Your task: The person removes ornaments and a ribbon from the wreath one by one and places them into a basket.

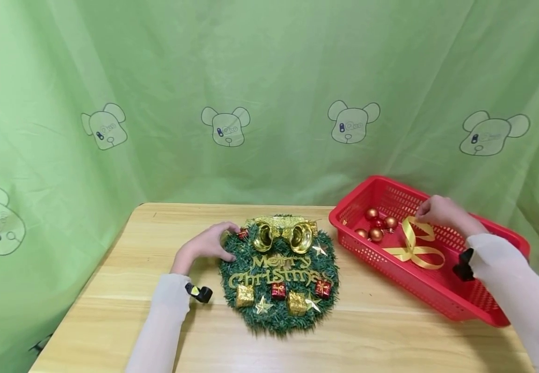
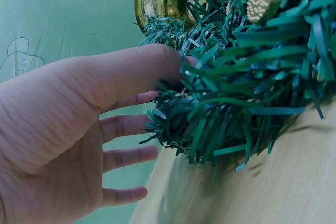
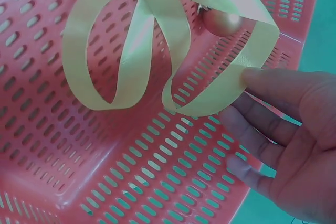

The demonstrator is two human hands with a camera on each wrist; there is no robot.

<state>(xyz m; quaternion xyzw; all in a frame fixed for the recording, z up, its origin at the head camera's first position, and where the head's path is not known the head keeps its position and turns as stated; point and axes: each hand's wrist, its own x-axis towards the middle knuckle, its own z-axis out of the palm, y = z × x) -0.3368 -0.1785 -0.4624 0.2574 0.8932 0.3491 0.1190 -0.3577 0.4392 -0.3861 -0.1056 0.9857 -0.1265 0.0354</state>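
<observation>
A green tinsel Christmas wreath (image 1: 278, 324) lies on the table, bearing gold bells (image 1: 301, 238), "Merry Christmas" lettering, stars and small wrapped gift ornaments. At its left edge my left hand (image 1: 209, 242) holds the rim, the thumb (image 2: 142, 66) pressed into the tinsel and other fingers spread along the outer side. Over the red basket my right hand (image 1: 441, 211) pinches a loop of a yellow ribbon bow (image 1: 410, 251) between thumb and finger. The bow's loops hang inside the basket, close over its floor.
The red plastic basket (image 1: 418, 282) stands at an angle on the right of the wooden table (image 1: 372, 344). Several gold and red ball ornaments (image 1: 376, 234) lie at its far left end. A green curtain (image 1: 269, 176) hangs behind the table.
</observation>
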